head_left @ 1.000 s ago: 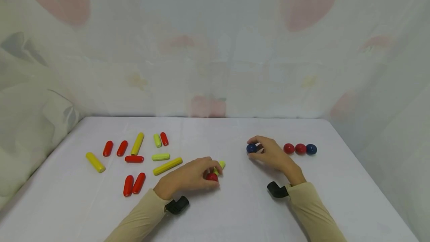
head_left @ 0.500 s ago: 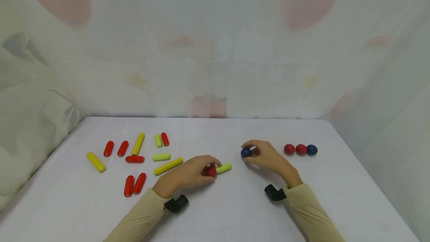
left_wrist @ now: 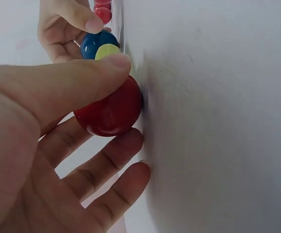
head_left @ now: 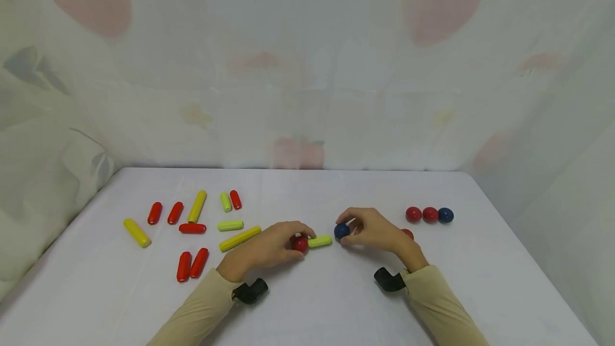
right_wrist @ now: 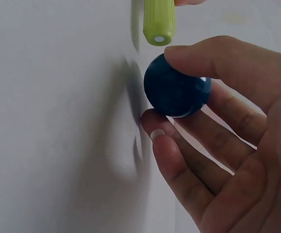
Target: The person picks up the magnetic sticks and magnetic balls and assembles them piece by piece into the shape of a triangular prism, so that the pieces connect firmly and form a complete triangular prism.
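In the head view my left hand [head_left: 264, 247] holds a red ball [head_left: 300, 244] between thumb and fingers, at the left end of a short lime-green stick [head_left: 320, 241]. The left wrist view shows the thumb over this red ball [left_wrist: 112, 114], with the stick's tip behind it. My right hand [head_left: 375, 233] pinches a dark blue ball [head_left: 341, 231] just off the stick's right end. Seen from the right wrist, a pale round spot marks the end face of the stick [right_wrist: 159, 19], close by the blue ball [right_wrist: 174, 92].
Behind my right wrist a red ball [head_left: 407, 233] is partly hidden. Two red balls [head_left: 414, 214] and a blue ball [head_left: 446, 215] line up farther right. Several red sticks [head_left: 183, 266], yellow sticks [head_left: 240, 238] and lime sticks [head_left: 230, 225] lie on the left side of the white table [head_left: 307, 308].
My right hand has brought the blue ball left and nearer to the lime stick's end. The left hand has shifted slightly left with the red ball, and more of the stick shows.
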{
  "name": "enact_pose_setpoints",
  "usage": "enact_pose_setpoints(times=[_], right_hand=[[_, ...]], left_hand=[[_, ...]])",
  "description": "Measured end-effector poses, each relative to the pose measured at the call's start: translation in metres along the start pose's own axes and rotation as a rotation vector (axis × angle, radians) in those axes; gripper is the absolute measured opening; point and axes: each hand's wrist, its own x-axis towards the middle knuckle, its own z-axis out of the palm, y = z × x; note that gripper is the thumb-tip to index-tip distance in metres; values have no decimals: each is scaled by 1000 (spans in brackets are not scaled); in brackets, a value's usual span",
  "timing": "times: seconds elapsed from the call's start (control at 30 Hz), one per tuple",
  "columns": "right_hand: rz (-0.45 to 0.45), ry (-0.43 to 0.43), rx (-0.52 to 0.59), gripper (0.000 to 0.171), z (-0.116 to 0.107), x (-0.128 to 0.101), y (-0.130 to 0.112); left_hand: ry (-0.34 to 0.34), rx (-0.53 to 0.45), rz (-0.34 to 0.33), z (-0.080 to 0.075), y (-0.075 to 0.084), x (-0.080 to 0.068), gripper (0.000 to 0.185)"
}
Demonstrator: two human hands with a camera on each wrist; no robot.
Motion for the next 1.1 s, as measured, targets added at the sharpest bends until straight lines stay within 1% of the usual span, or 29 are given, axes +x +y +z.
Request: enact_pose_setpoints(times=[0.23,0.47,0.6,0.9,1.0,1.1], right_hand=[[-4,-20,2,32,7,2,-3],[-15,-12,-9,32,9,2,-5],[-10,-13,-15,32,10,2,-4],[13,-7,-12,33,11,3,-5],[16,-4,-15,33,11,3,-5],[16,-5,-13,33,11,3,-4]], left_hand=[[10,-18,-8,-1,-1,-1,43],[51,36,-9,-3,-1,-2,42],[70,41,-39,-5,-1,-3,42],[99,21,-100,-21,-3,-5,38],[108,16,-97,-27,-4,-7,38],[114,16,-80,-32,-5,-9,38]])
